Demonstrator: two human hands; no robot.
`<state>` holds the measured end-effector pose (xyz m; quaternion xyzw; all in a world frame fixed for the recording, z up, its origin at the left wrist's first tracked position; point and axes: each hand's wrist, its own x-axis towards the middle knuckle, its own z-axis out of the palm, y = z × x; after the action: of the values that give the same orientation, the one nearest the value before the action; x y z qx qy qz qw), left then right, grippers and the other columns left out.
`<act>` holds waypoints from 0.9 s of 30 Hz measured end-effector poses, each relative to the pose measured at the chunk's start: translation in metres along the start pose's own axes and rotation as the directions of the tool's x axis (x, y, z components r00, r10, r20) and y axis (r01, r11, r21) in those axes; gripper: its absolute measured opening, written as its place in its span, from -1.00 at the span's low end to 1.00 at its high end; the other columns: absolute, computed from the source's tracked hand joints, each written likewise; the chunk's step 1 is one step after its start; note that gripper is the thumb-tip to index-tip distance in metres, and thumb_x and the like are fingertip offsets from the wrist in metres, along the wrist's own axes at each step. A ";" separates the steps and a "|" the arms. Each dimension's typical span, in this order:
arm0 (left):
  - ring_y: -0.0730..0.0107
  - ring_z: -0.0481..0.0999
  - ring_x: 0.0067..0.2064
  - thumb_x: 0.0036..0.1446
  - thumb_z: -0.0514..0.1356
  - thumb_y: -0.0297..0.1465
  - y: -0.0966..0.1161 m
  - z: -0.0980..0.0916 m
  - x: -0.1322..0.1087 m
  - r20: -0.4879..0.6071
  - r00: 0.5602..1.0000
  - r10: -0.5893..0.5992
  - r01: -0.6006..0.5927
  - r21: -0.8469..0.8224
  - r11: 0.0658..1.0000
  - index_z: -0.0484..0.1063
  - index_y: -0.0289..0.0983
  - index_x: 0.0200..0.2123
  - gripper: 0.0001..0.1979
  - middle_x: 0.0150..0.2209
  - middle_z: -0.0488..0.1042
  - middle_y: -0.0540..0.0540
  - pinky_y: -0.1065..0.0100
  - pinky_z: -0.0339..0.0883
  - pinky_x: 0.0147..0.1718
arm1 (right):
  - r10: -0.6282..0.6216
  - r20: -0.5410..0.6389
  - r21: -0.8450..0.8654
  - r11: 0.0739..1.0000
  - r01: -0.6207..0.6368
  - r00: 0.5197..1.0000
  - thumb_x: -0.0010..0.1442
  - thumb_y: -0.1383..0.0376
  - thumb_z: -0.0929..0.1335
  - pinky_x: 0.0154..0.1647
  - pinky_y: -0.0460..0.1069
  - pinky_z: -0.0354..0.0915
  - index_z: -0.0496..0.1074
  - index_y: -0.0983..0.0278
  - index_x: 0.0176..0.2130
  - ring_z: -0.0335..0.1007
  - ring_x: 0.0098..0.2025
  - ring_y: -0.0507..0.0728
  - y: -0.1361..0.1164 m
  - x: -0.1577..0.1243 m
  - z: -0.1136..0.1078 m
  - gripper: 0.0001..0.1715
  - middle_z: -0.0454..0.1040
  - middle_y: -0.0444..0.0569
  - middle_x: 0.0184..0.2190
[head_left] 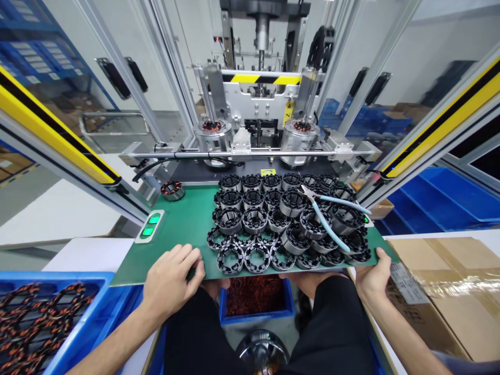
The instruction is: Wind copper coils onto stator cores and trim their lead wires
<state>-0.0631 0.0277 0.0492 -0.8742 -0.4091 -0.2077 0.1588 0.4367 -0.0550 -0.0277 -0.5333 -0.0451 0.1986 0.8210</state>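
My left hand (172,281) rests on the front edge of the green worktop (187,224), fingers curled in with no object showing in them. At the right front corner, my right hand (373,278) grips the worktop's edge, thumb on top and the other fingers mostly hidden below. Between the hands stand rows of bare stator cores (255,221) with black insulators, some stacked on others. Diagonal cutting pliers (324,221) with light-blue handles lie open across the cores at the right. A stator wound with copper wire (172,190) sits alone at the back left.
Behind the worktop is a machine with two metal fixtures (214,140), each topped by a copper-wound stator. Yellow posts (58,133) flank it. A blue crate of wound stators (84,297) stands left, a cardboard box (449,271) right. Below is a blue bin (255,317) of reddish scraps.
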 end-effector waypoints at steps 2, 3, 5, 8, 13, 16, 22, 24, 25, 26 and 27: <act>0.16 0.40 -0.26 0.60 0.10 -0.40 0.000 0.000 0.000 -0.002 1.000 0.002 -0.002 -0.001 1.000 0.36 -0.13 -0.27 -0.72 -0.34 0.40 -0.03 0.13 0.29 -0.20 | -0.003 -0.004 -0.002 1.000 0.003 1.000 0.19 0.05 0.46 0.65 0.18 0.32 0.58 0.18 -0.10 0.53 0.43 0.24 0.000 0.000 0.000 -0.66 0.73 -0.04 0.10; 0.16 0.40 -0.26 0.60 0.11 -0.40 0.000 -0.001 0.001 -0.002 1.000 0.002 -0.002 -0.004 1.000 0.36 -0.13 -0.27 -0.73 -0.34 0.39 -0.03 0.13 0.29 -0.21 | -0.004 -0.007 -0.003 1.000 0.004 1.000 0.21 0.05 0.45 0.66 0.18 0.30 0.58 0.18 -0.09 0.54 0.43 0.22 0.001 0.000 0.000 -0.66 0.74 -0.06 0.09; 0.15 0.40 -0.26 0.59 0.12 -0.41 0.001 -0.001 0.001 -0.004 1.000 -0.001 0.001 -0.017 1.000 0.37 -0.13 -0.28 -0.73 -0.34 0.39 -0.03 0.13 0.28 -0.21 | -0.006 -0.012 -0.007 1.000 0.006 1.000 0.23 0.07 0.43 0.69 0.19 0.26 0.60 0.17 -0.05 0.56 0.40 0.20 0.001 0.001 0.000 -0.65 0.74 -0.10 0.09; 0.15 0.41 -0.27 0.57 0.13 -0.40 0.002 -0.002 0.001 -0.007 1.000 -0.019 0.018 -0.037 0.999 0.37 -0.12 -0.29 -0.73 -0.35 0.42 -0.03 0.13 0.27 -0.21 | -0.004 -0.024 -0.013 1.000 0.004 1.000 0.25 0.09 0.41 0.70 0.21 0.26 0.60 0.16 -0.03 0.58 0.40 0.19 0.001 0.001 0.001 -0.65 0.75 -0.13 0.09; 0.16 0.41 -0.28 0.56 0.12 -0.37 0.002 -0.001 0.002 0.026 0.998 -0.062 0.063 -0.045 0.997 0.39 -0.12 -0.32 -0.71 -0.36 0.45 -0.05 0.13 0.28 -0.20 | 0.026 -0.051 -0.012 1.000 -0.026 0.998 0.22 0.09 0.44 0.67 0.22 0.31 0.60 0.16 -0.04 0.55 0.43 0.21 0.002 0.002 -0.001 -0.65 0.74 -0.12 0.11; 0.16 0.42 -0.28 0.56 0.13 -0.37 0.002 -0.001 0.002 0.021 0.998 -0.059 0.060 -0.049 0.997 0.39 -0.12 -0.32 -0.72 -0.36 0.45 -0.04 0.13 0.28 -0.21 | 0.008 -0.047 0.004 1.000 -0.008 0.999 0.19 0.07 0.46 0.65 0.20 0.34 0.59 0.19 -0.07 0.54 0.44 0.23 0.004 0.004 -0.003 -0.64 0.73 -0.06 0.12; 0.16 0.42 -0.27 0.59 0.11 -0.39 0.002 -0.002 0.002 -0.002 1.000 -0.024 0.024 -0.024 0.999 0.34 -0.11 -0.28 -0.73 -0.35 0.42 -0.03 0.13 0.28 -0.21 | 0.047 -0.054 0.003 0.999 -0.047 0.997 0.25 0.11 0.41 0.69 0.21 0.27 0.61 0.19 -0.04 0.58 0.40 0.20 0.001 0.003 0.000 -0.66 0.75 -0.11 0.09; 0.16 0.41 -0.27 0.59 0.12 -0.41 0.001 -0.002 0.001 -0.008 1.000 -0.008 0.008 -0.015 1.000 0.33 -0.11 -0.27 -0.73 -0.34 0.41 -0.03 0.13 0.27 -0.21 | 0.048 -0.055 0.001 0.999 -0.048 0.997 0.28 0.14 0.39 0.72 0.23 0.22 0.62 0.18 -0.02 0.59 0.39 0.19 -0.001 0.000 0.003 -0.66 0.75 -0.14 0.09; 0.16 0.41 -0.27 0.59 0.12 -0.41 0.001 -0.001 0.001 -0.010 1.000 -0.001 0.001 -0.011 1.000 0.32 -0.11 -0.27 -0.74 -0.34 0.41 -0.03 0.12 0.27 -0.21 | 0.046 -0.055 0.001 0.999 -0.046 0.997 0.29 0.14 0.38 0.73 0.23 0.21 0.63 0.18 -0.01 0.59 0.39 0.19 -0.003 -0.001 0.004 -0.66 0.76 -0.15 0.09; 0.16 0.41 -0.27 0.59 0.12 -0.41 0.001 -0.001 0.001 -0.012 1.000 0.004 -0.004 -0.009 1.000 0.32 -0.11 -0.27 -0.74 -0.34 0.40 -0.03 0.12 0.27 -0.21 | 0.044 -0.057 0.003 0.999 -0.044 0.997 0.30 0.15 0.38 0.73 0.23 0.21 0.63 0.18 0.00 0.59 0.38 0.18 -0.003 -0.002 0.005 -0.66 0.76 -0.15 0.09; 0.16 0.41 -0.27 0.59 0.12 -0.42 0.001 -0.001 0.001 -0.012 1.000 0.007 -0.007 -0.006 1.000 0.32 -0.11 -0.27 -0.74 -0.34 0.40 -0.03 0.13 0.27 -0.21 | 0.044 -0.061 0.005 0.999 -0.043 0.997 0.30 0.15 0.38 0.72 0.22 0.23 0.63 0.18 0.00 0.59 0.38 0.18 -0.004 -0.003 0.006 -0.65 0.76 -0.15 0.09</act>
<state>-0.0621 0.0269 0.0508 -0.8748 -0.4045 -0.2137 0.1595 0.4334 -0.0527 -0.0213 -0.5385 -0.0079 0.2000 0.8185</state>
